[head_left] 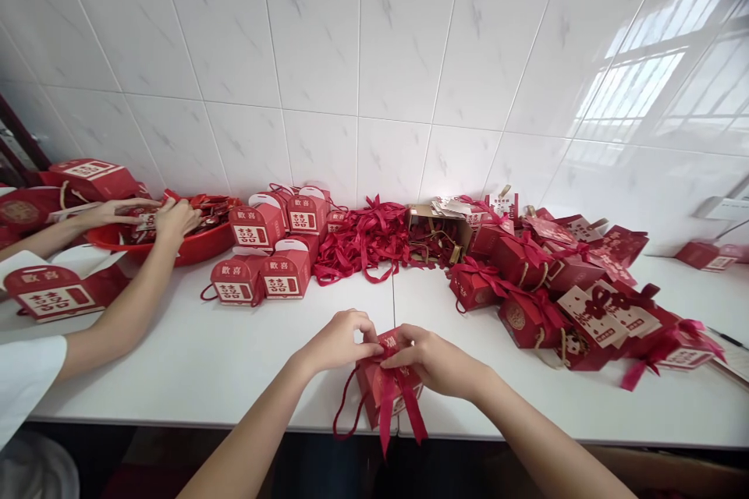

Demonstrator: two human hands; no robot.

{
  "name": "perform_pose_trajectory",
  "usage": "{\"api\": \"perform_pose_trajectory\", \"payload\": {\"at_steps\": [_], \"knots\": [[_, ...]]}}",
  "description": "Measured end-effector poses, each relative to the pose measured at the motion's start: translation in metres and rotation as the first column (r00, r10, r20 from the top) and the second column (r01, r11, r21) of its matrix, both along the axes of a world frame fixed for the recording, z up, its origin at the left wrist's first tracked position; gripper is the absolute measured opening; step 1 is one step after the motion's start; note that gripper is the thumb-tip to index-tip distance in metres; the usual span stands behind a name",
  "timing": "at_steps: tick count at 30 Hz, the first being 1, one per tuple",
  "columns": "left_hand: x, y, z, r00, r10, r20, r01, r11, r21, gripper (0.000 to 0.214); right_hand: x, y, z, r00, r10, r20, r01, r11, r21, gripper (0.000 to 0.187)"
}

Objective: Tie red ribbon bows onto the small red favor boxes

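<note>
A small red gift box (373,394) stands near the front edge of the white table, a dark red cord loop (346,421) hanging from its left side. Dark red ribbon (387,409) lies over its top, two tails draping down the front past the table edge. My left hand (342,341) pinches the ribbon at the box's upper left, thumb and fingers together. From the right, my right hand (441,362) closes thumb and forefinger on the ribbon at the top. The exact shape of the ribbon between the fingertips is partly hidden.
Left, another person's hands (175,218) reach into a red basin (202,247) of small packets. Behind are several upright red boxes (285,273), a ribbon heap (366,238) and a cardboard box (462,234). Ribboned boxes (527,320) pile up at right; a tiled wall (392,54) rises behind.
</note>
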State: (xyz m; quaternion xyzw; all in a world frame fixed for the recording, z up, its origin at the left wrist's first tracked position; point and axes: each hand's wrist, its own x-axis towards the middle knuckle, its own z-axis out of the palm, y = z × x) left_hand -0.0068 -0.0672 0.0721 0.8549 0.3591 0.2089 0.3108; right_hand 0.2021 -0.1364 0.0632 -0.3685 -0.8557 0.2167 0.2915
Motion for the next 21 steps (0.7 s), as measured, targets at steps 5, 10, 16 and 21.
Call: {"api": "perform_pose_trajectory", "payload": {"at_steps": [5,10,16,21], "knots": [[-0.008,0.009,0.002,1.000,0.000,0.015,0.000,1.000,-0.007,0.016,-0.001,-0.004,0.002,0.999,-0.014,-0.048,0.011,0.998,-0.067,0.026],[-0.009,0.010,0.001,0.998,-0.057,0.024,0.058,0.998,-0.031,0.016,0.004,0.002,-0.006,1.000,0.024,-0.012,-0.025,0.996,-0.083,0.026],[-0.008,0.012,-0.005,0.985,-0.166,-0.054,0.158,0.980,-0.119,0.016,0.010,0.009,-0.020,0.997,0.063,0.047,-0.061,0.996,-0.058,0.040],[-0.005,0.014,-0.008,0.967,-0.256,0.004,0.249,0.939,-0.238,0.010,0.010,0.008,-0.021,0.998,0.061,0.036,-0.060,0.998,-0.030,0.046]]}}
